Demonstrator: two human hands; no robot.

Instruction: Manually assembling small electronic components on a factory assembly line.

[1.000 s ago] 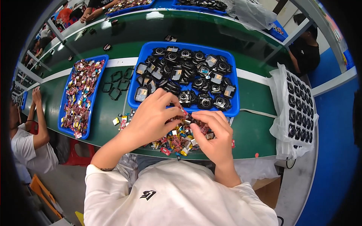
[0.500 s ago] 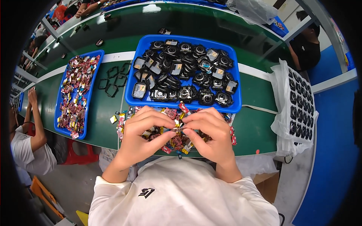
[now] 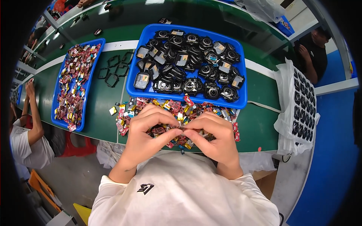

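The left hand (image 3: 151,126) and right hand (image 3: 213,132) were pinching a small dark part (image 3: 181,128), largely hidden by fingertips, above a loose pile of small red, yellow and white components (image 3: 174,105). The pile lay on the green surface (image 3: 260,130), beside a blue rectangular plastic tray (image 3: 241,103).

- Bench: long, smooth green top (image 3: 260,128), pale strip (image 3: 260,70) running lengthwise.
- Centre: large blue rectangular plastic tray (image 3: 241,103).
- Left: narrower blue plastic tray (image 3: 89,89).
- Between trays: open, rounded-square black frames (image 3: 117,76), grouped.
- Near side of large tray: loose heap of small red, yellow, white and blue parts (image 3: 174,107).
- Right: thin pale cord (image 3: 266,106); small round red spot (image 3: 259,149) at near edge.
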